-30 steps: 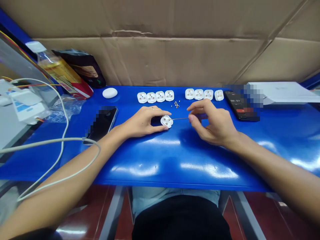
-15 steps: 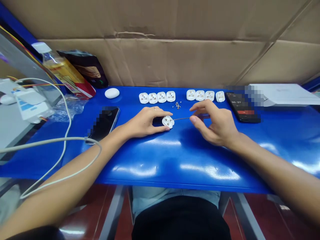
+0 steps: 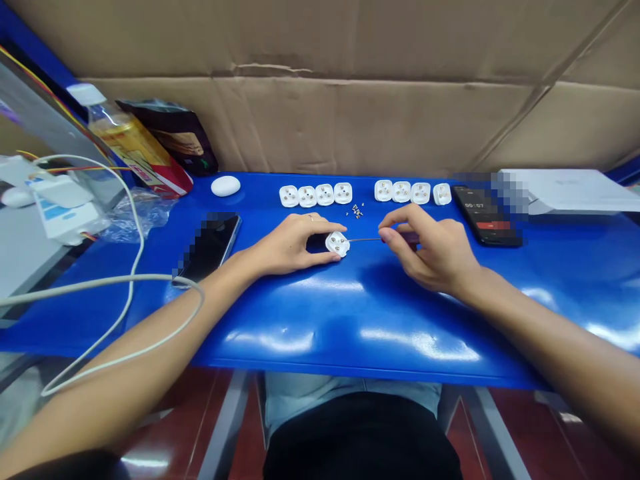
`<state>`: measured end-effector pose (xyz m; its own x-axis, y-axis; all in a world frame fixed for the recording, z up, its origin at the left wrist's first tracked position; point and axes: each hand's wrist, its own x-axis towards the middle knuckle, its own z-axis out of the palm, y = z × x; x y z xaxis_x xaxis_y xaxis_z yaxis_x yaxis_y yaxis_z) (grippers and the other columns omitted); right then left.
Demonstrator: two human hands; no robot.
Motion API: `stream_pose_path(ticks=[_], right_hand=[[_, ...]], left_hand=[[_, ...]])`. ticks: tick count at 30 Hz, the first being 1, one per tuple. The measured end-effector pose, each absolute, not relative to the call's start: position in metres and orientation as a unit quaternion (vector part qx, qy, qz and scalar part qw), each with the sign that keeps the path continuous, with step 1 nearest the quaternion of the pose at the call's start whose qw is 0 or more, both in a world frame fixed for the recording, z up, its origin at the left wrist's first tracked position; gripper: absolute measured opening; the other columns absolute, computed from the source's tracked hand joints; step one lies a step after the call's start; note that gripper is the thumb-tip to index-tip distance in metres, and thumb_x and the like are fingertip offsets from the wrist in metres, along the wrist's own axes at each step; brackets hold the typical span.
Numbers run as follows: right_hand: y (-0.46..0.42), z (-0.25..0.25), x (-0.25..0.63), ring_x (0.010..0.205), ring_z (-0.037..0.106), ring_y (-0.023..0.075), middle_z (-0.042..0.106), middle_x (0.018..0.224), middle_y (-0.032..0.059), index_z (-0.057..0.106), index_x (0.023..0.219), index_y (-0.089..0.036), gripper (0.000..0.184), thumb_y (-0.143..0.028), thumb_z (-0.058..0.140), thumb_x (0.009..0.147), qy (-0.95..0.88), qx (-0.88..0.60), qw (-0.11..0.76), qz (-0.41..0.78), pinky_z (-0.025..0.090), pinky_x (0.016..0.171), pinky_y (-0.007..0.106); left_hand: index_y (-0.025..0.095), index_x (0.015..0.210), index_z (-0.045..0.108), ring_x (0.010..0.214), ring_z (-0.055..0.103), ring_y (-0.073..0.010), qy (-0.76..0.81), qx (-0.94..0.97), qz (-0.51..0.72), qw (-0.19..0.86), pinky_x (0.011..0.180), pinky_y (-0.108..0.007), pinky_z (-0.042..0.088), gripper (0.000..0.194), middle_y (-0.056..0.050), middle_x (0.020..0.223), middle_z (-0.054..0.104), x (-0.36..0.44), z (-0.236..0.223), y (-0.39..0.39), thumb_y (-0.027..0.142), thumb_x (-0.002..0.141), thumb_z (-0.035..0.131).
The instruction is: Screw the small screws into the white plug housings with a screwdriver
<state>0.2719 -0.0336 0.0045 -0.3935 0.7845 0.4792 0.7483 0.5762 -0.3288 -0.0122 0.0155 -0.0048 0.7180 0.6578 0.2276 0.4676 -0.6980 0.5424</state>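
Observation:
My left hand (image 3: pixel 305 243) pinches a small white plastic plug housing (image 3: pixel 338 245) between thumb and fingers, its inner side with metal parts facing up. In my right hand (image 3: pixel 425 247) is a thin screwdriver, its handle mostly hidden by the fingers. The metal shaft (image 3: pixel 366 240) runs left, and its tip meets the right side of the housing. Just beyond lies a small pile of screws (image 3: pixel 356 211). Behind it are two rows of similar white housings, a left row (image 3: pixel 316 195) and a right row (image 3: pixel 411 192).
A dark phone (image 3: pixel 210 247) and a white oval case (image 3: pixel 225 186) lie left. A timer phone (image 3: pixel 485 217) and white box (image 3: pixel 565 190) stand right. A bottle (image 3: pixel 135 147) leans at the back left. A pale cable (image 3: pixel 135 267) loops over my left forearm.
The fingers of my right hand have closed in a little around the screwdriver. My left hand and the housing keep their place on the table; the whole view has shifted very slightly.

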Motion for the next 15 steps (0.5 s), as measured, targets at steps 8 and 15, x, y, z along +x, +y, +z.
stream_pose_path(ticks=[8, 15], right_hand=[[-0.0329, 0.0033, 0.2716, 0.066, 0.076, 0.0254, 0.079, 0.084, 0.0029, 0.064, 0.115, -0.026, 0.017, -0.036, 0.063, 0.102, -0.831, -0.460, 0.310, 0.034, 0.053, 0.060, 0.035], [-0.0333, 0.0071, 0.2709, 0.084, 0.079, 0.0252, 0.080, 0.106, 0.0072, 0.062, 0.116, -0.025, 0.016, -0.031, 0.062, 0.102, -0.845, -0.421, 0.316, 0.089, 0.058, 0.068, 0.034]], left_hand=[[0.019, 0.138, 0.073, 0.102, 0.074, -0.0241, 0.314, 0.896, 0.211, 0.230, 0.095, -0.034, 0.054, 0.051, -0.009, 0.117, 0.080, -0.0128, -0.0052, 0.0156, 0.047, 0.096, 0.077], [0.019, 0.136, 0.074, 0.103, 0.074, -0.0247, 0.320, 0.893, 0.212, 0.237, 0.095, -0.035, 0.054, 0.051, -0.009, 0.118, 0.080, -0.0127, -0.0049, 0.0155, 0.048, 0.095, 0.078]])
